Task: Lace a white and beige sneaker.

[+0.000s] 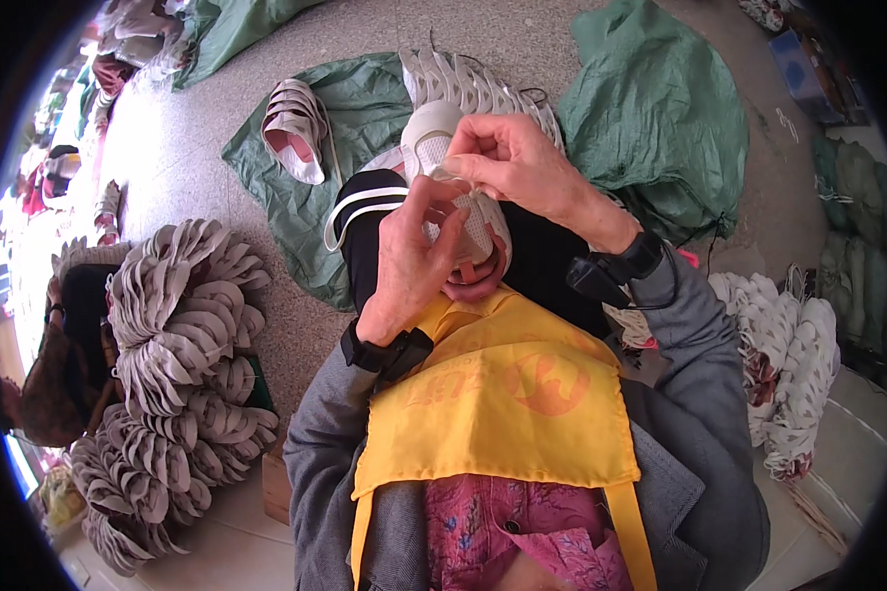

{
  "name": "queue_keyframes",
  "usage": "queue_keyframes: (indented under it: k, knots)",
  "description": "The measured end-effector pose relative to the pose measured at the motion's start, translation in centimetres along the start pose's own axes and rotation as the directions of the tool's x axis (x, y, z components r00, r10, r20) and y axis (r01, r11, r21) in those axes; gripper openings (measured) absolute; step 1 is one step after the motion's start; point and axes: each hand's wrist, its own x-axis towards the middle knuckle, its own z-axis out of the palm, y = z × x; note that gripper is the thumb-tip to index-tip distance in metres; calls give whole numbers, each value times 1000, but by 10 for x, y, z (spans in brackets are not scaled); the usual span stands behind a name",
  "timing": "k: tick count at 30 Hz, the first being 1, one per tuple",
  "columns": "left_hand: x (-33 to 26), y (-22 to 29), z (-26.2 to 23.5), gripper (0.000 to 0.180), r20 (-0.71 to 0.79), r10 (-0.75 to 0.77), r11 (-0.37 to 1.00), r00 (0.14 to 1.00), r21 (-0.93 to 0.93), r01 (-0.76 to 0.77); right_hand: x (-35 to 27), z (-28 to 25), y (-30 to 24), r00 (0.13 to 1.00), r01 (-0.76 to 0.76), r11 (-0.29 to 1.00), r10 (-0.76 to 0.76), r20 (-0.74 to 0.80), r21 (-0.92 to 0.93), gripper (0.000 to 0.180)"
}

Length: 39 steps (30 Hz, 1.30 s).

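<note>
Over the person's lap, above a bright yellow cloth apron [503, 394], both hands are closed on one white mesh shoe upper [451, 172] with a pale rounded toe. The left hand [409, 258] grips it from below, thumb and fingers wrapped about the mesh side, while the right hand [511, 163] comes over the top with its fingertips pinched tight at the upper's edge, as if on a thread or a small tab; what sits in that pinch is too small to tell. By my reading, this is hand finishing on a single piece, midway through. The next move would call for a steady hold from the left and a fine, short pull or tuck from the right.

As for holders, I see no box or bin in use. A flattened green woven sack [350, 108] on the stone floor bears a row of pale grey uppers [483, 84] and one more grey-and-pink upper [296, 128]. A second green sack [660, 108] lies bunched to the right, its contents hidden. Stacked grey uppers [182, 325] heap at the left, and white ones [793, 355] at the right.
</note>
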Motion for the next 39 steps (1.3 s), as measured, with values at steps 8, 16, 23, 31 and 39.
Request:
queue_keyframes:
  k: [8,16,23,31,39]
  knots:
    - [0,-18,9,18,-12,-15,963,1000,-269,11,-1,0,11,999,5,999,-7,47,46,14]
    - [-2,-29,-2,11,80,-116,960,990,-247,133,-2,0,22,998,-52,946,61,-19,321,21]
    - [-12,-25,-56,9,59,-224,869,973,-439,227,-44,-26,49,979,-197,980,198,51,-31,20]
    - [-113,-75,-270,4,-559,-452,781,695,-625,4,-168,-208,74,860,-303,895,405,-311,328,20]
    - [-98,-61,-208,15,-421,-438,877,794,-6,481,-191,-224,83,717,-411,911,341,-609,26,19]
